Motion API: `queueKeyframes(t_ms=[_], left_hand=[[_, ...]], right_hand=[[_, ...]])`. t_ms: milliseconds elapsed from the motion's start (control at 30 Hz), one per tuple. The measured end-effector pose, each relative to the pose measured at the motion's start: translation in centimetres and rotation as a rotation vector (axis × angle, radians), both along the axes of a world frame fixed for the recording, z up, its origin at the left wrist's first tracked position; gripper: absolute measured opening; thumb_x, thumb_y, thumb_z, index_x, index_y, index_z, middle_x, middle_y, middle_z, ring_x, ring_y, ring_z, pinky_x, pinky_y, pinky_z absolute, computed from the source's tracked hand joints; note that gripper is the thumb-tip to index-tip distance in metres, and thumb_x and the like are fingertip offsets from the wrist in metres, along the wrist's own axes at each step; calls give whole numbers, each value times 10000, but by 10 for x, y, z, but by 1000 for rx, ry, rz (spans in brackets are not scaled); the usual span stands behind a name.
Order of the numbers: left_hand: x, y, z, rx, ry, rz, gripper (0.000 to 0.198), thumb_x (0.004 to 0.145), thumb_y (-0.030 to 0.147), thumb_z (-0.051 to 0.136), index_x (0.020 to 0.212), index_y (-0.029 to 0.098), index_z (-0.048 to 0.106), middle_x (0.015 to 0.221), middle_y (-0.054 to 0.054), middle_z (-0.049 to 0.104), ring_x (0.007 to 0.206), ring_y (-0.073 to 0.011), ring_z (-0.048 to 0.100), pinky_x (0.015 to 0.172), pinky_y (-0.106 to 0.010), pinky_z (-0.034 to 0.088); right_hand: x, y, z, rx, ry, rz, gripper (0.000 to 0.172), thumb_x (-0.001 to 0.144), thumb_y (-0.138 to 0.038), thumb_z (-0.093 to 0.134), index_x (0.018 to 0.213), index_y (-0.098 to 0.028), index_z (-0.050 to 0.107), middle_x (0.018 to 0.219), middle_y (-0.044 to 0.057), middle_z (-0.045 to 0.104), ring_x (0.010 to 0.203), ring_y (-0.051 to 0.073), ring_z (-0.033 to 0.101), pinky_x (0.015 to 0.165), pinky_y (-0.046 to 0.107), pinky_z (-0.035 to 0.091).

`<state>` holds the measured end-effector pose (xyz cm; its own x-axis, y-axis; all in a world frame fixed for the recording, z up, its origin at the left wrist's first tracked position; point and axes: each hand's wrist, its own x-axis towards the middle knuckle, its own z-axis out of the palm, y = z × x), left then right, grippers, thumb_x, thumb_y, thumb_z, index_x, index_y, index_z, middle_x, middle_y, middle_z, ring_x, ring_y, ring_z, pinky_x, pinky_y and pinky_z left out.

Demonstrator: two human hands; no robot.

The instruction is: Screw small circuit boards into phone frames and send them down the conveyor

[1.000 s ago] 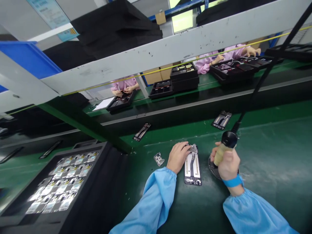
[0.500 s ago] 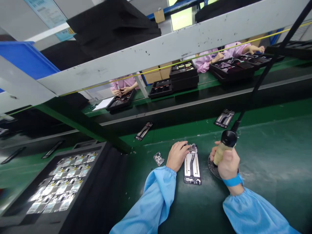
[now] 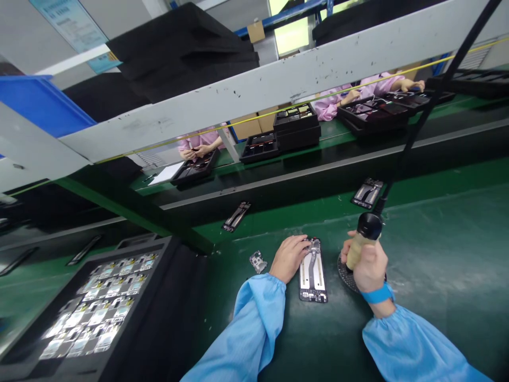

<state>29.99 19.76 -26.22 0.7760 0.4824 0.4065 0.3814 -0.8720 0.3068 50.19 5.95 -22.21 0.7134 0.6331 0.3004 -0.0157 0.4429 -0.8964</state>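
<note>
My left hand (image 3: 289, 258) is at the upper left of an opened phone (image 3: 313, 286), its fingers curled over the top end and edge. The phone lies flat, with a dark flex cable (image 3: 312, 268) running down its pale middle. In my right hand (image 3: 369, 268) is an electric screwdriver (image 3: 362, 243) with a pale grip and black end, its cord rising to the upper right. My fingers wrap round the grip. The tool's tip is down at a round, dotted dark dish (image 3: 347, 278), partly hidden by the hand. A loose circuit board (image 3: 258, 262) lies left of my left hand.
Two more opened phones, one at left (image 3: 236, 216) and one at right (image 3: 367, 193), lie farther back. A black tray (image 3: 119, 339) of circuit boards stands at left. A green post (image 3: 159, 212) and white beam (image 3: 191, 106) cross the view. Beyond, co-workers in pink sleeves (image 3: 202, 140) handle parts.
The view has shifted slightly. Both hands keep nearly the same places, the left at the phone and the right with the screwdriver over the dish.
</note>
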Motion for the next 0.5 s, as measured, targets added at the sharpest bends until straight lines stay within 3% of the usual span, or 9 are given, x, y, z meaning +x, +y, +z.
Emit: queueKeyframes(t_ms=[500], left_hand=[[1, -9, 13, -16, 76, 49, 246, 1110, 295, 699, 1344, 271, 773, 1467, -90, 718, 1350, -262, 694, 1156, -463, 629]], right_hand=[[0, 0, 2, -13, 1, -6, 664, 977, -831, 619, 1135, -188, 673, 661, 4, 649, 440, 171, 585, 392, 282, 448]])
